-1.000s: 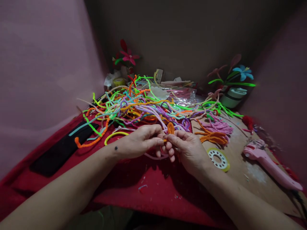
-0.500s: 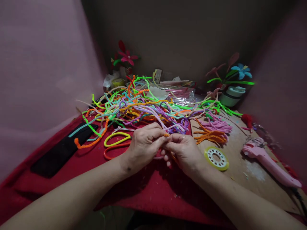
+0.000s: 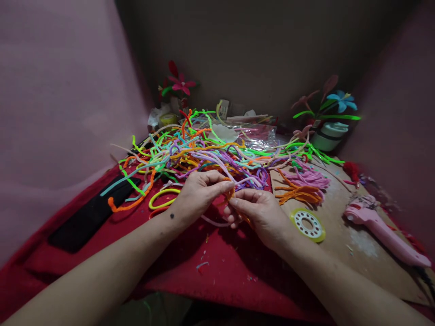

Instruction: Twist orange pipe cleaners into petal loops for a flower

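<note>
Both hands meet above the red cloth, working on an orange pipe cleaner (image 3: pixel 230 194). My left hand (image 3: pixel 203 192) pinches its upper end between thumb and forefinger. Just to the right, my right hand (image 3: pixel 260 209) pinches the same piece lower down, and more orange shows beneath its palm. The piece looks bent or looped between the fingertips; its exact shape is partly hidden. Behind my left wrist lie scissors with one yellow handle loop (image 3: pixel 163 198) and one red one, partly covered. A large tangle of coloured pipe cleaners (image 3: pixel 204 151) spreads right behind the hands.
A yellow tape roll (image 3: pixel 307 224), an orange pipe-cleaner bundle (image 3: pixel 301 194) and a pink glue gun (image 3: pixel 384 228) lie on the brown board (image 3: pixel 340 267) at right. A black phone-like slab (image 3: pixel 88 217) lies left. Pipe-cleaner flowers (image 3: pixel 341 100) stand at the back.
My left hand has shifted slightly left and its fingers have opened out from the right hand, so more of the orange pipe cleaner shows between them. The view has moved a little.
</note>
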{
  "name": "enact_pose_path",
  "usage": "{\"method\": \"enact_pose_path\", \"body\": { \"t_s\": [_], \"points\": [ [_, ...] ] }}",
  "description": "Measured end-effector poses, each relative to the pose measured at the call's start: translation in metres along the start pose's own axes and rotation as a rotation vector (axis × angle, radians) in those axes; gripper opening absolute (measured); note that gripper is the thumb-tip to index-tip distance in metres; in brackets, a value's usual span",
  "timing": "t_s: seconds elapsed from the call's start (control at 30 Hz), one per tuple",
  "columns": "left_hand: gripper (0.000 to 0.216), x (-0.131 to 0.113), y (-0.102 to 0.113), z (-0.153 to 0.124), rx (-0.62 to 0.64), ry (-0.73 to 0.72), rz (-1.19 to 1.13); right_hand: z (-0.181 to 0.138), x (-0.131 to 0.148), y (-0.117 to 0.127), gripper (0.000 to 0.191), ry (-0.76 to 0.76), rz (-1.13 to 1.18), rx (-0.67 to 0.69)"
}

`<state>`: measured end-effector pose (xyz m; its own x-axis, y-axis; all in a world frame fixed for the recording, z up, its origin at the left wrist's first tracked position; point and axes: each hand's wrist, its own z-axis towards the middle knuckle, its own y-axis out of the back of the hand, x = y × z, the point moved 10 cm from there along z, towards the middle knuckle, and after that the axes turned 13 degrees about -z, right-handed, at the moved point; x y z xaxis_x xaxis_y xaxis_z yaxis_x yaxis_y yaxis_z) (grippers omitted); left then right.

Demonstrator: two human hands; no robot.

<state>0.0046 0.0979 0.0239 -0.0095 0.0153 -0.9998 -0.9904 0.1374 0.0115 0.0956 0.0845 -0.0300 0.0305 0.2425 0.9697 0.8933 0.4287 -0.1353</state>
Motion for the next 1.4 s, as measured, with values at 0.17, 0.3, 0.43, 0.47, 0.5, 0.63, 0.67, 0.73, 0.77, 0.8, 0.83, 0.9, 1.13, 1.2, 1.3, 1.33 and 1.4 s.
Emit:
{"method": "enact_pose_path", "body": {
  "t_s": [0.17, 0.3, 0.43, 0.47, 0.5, 0.63, 0.67, 0.73, 0.77, 0.8, 0.83, 0.9, 1.13, 1.2, 1.3, 1.33, 1.4],
  "points": [
    [0.015, 0.009, -0.001, 0.000, 0.009, 0.056, -0.055, 0.002, -0.001, 0.007, 0.024, -0.013, -0.082, -0.062],
    [0.018, 0.007, 0.001, -0.002, -0.047, 0.050, -0.020, 0.002, 0.004, 0.010, 0.024, 0.042, -0.131, -0.106],
    [0.014, 0.013, -0.003, -0.004, -0.027, 0.092, -0.020, 0.000, 0.007, 0.009, 0.024, 0.064, -0.182, -0.132],
    [0.014, 0.014, -0.004, -0.004, -0.022, 0.104, -0.030, -0.001, 0.007, 0.010, 0.024, 0.055, -0.185, -0.140],
    [0.013, 0.016, -0.004, -0.004, -0.019, 0.113, -0.043, -0.001, 0.006, 0.011, 0.024, 0.048, -0.180, -0.151],
    [0.011, 0.019, -0.007, -0.003, 0.002, 0.134, -0.106, -0.002, 0.008, 0.016, 0.022, 0.065, -0.131, -0.196],
    [0.010, 0.020, -0.007, -0.003, 0.004, 0.142, -0.117, -0.002, 0.008, 0.018, 0.021, 0.079, -0.136, -0.201],
    [0.008, 0.022, -0.008, -0.003, -0.007, 0.150, -0.120, -0.003, 0.012, 0.020, 0.019, 0.123, -0.199, -0.218],
    [0.007, 0.022, -0.008, -0.003, -0.014, 0.152, -0.117, -0.004, 0.014, 0.022, 0.018, 0.154, -0.252, -0.232],
    [0.007, 0.022, -0.008, -0.004, -0.015, 0.155, -0.114, -0.005, 0.017, 0.023, 0.017, 0.188, -0.310, -0.252],
    [0.006, 0.023, -0.009, -0.004, -0.011, 0.162, -0.115, -0.007, 0.021, 0.024, 0.016, 0.218, -0.370, -0.271],
    [0.005, 0.026, -0.010, -0.005, -0.004, 0.188, -0.130, -0.010, 0.027, 0.025, 0.015, 0.269, -0.482, -0.309],
    [0.008, 0.050, -0.015, -0.009, 0.025, 0.353, -0.331, -0.023, 0.047, 0.012, 0.015, 0.456, -0.858, -0.373],
    [0.010, 0.054, -0.018, -0.009, 0.029, 0.377, -0.391, -0.027, 0.050, 0.010, 0.015, 0.508, -0.954, -0.402],
    [0.010, 0.055, -0.021, -0.009, 0.023, 0.388, -0.446, -0.030, 0.053, 0.008, 0.015, 0.561, -1.013, -0.431],
    [0.010, 0.055, -0.021, -0.009, 0.020, 0.391, -0.460, -0.029, 0.053, 0.008, 0.015, 0.555, -1.011, -0.428],
    [0.010, 0.054, -0.021, -0.009, 0.016, 0.399, -0.477, -0.026, 0.049, 0.010, 0.014, 0.498, -0.964, -0.403]
  ]
}}
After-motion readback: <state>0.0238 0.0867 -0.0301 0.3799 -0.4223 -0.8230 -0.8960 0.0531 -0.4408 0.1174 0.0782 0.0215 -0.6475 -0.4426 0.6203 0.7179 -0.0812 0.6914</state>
